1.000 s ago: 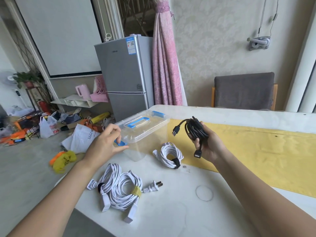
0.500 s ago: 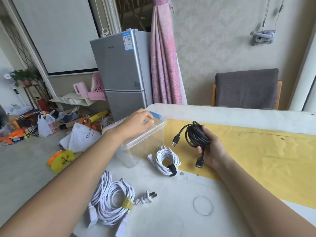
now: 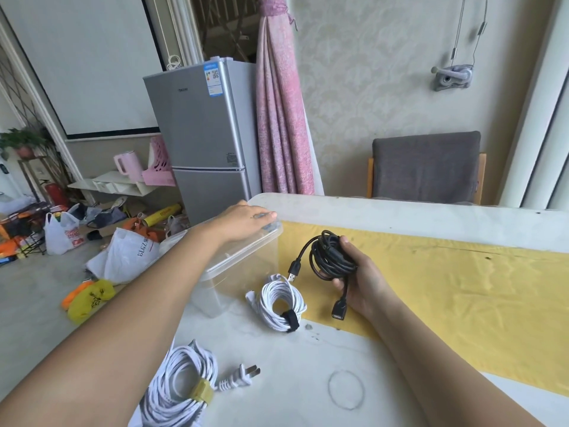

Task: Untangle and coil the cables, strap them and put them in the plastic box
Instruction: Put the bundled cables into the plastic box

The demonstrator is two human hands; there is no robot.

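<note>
White, smooth surface (image 3: pixel 308 380) spreads under both my hands, with a wrinkled yellow cloth (image 3: pixel 462 303) covering it beneath and beyond my right hand (image 3: pixel 363 282). Under my left hand (image 3: pixel 246 218) stands the clear plastic box (image 3: pixel 240 272), rectangular with rounded corners. My fingers lie nearly straight and flat on the far end of its lid, gripping nothing.

Beside my left forearm lies a fat white cable bundle (image 3: pixel 178 386) bound by a yellow strap (image 3: pixel 201 392), its two-pin plug (image 3: pixel 243 375) sticking out. Between my hands, just beside the box, a smaller white coil (image 3: pixel 281 300) is cinched with a black strap (image 3: pixel 291 320).

My right hand curls round a glossy black cable (image 3: pixel 331 257) wound in loose loops. Its USB plug (image 3: pixel 294 271) juts toward the box and its socket end (image 3: pixel 337 311) dangles below my palm.
</note>
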